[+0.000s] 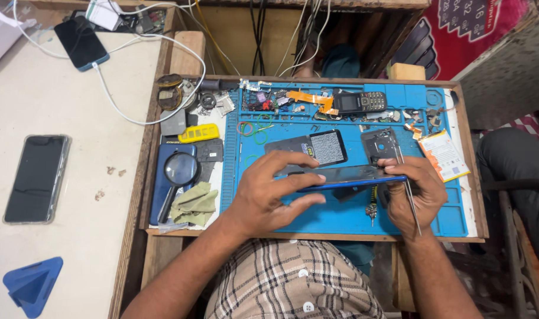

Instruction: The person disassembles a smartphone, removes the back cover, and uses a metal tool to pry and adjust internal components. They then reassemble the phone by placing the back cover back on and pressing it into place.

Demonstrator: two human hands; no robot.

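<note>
Phone (340, 177): blue-edged, held on edge above the blue mat (447, 218), centre of tray.
Left hand (263, 195): closed on the phone's left end, thumb below, fingers along top.
Right hand (414, 195): gripping the phone's right end and tweezers (408, 189), tips pointing to 12 o'clock.
Step, judged: opening or inspecting the phone's edge seam; the next move calls for a steady left grip and a fine tweezer tip at the right end.
Nearby: dark back cover (317, 147) at 12 o'clock; keypad phone (361, 102) beyond; battery (444, 155) at 2 o'clock; magnifier (178, 174) and cloth (194, 204) at 9 o'clock; another phone (36, 177) on the tabletop (62, 106), far 9 o'clock.
</note>
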